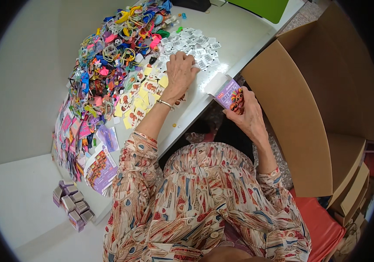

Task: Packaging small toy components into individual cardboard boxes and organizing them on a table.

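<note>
My left hand [181, 75] reaches over the table to the near edge of a heap of small white printed slips [191, 43]. Its fingers are bent down and drawn together; their tips are hidden, so what they pinch cannot be made out. Close beside that hand lie yellow and white picture cards [140, 101]. My right hand [249, 114] grips a small purple carton [230, 97] printed with cartoon figures, just off the table's edge. The carton's white end flaps stand open toward the table.
A big mixed heap of colourful bands and small trinkets [108, 61] covers the table's left part. Flat purple printed cartons [101, 170] lie nearer me. Several small purple boxes [74, 205] sit at lower left. A large open cardboard box [291, 118] stands to the right.
</note>
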Available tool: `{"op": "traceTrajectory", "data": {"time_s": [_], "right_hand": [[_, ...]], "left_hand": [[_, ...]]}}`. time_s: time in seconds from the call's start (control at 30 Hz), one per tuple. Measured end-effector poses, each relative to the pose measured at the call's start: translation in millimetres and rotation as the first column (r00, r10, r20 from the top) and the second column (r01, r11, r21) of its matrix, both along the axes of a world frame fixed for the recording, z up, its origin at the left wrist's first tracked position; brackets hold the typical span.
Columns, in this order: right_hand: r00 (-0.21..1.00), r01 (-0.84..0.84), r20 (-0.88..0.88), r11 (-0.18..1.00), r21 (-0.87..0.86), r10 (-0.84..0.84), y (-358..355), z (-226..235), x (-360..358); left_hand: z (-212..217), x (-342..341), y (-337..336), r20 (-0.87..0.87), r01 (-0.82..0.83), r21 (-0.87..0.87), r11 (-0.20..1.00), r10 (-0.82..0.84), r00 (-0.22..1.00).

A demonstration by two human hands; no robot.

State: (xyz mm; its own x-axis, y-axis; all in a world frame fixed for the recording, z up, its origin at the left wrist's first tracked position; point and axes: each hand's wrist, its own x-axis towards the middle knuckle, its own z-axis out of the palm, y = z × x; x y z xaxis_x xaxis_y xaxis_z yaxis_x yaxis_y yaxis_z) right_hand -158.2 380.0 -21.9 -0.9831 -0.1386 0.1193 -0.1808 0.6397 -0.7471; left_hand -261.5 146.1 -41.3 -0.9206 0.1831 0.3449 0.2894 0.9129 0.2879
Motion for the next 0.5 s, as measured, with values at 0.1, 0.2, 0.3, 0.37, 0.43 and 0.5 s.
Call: {"op": "traceTrajectory", "data": {"time_s": [0.1, 0.2, 0.3, 0.37, 0.43, 0.5], "right_hand": [[1.000, -0.014, -0.006, 1.000, -0.006, 0.014, -1.5, 0.2, -2.4], [0.999, -0.031, -0.017, 0.999, -0.020, 0.030, -4.4, -1.0, -4.1], [0.999, -0.015, 0.029, 1.000, -0.016, 0.015, -4.2, 1.9, -5.2], [0.999, -0.014, 0.032, 1.000, -0.016, 0.015, -2.6, 0.4, -5.5], [0.999, -0.017, 0.033, 1.000, -0.018, 0.017, -3.6, -1.5, -4.9], [1.000, -0.016, 0.004, 1.000, 0.003, 0.016, -1.3, -1.4, -4.6]], "left_hand": [[-3.6, -3.6, -6.8, -0.012, 0.012, 0.064, 0.998, -0.012, 1.000], [-7.1, -11.0, -22.8, -0.012, 0.038, 0.155, 0.987, -0.036, 0.999], [-4.0, -19.7, -29.0, -0.004, 0.105, 0.195, 0.975, -0.107, 0.994], [2.3, -23.6, -29.7, -0.010, 0.043, 0.287, 0.957, -0.042, 0.999], [6.7, -25.8, -22.2, -0.006, 0.072, 0.340, 0.938, -0.074, 0.997], [12.0, -30.3, -4.8, 0.076, 0.230, 0.191, 0.954, -0.248, 0.966]]}}
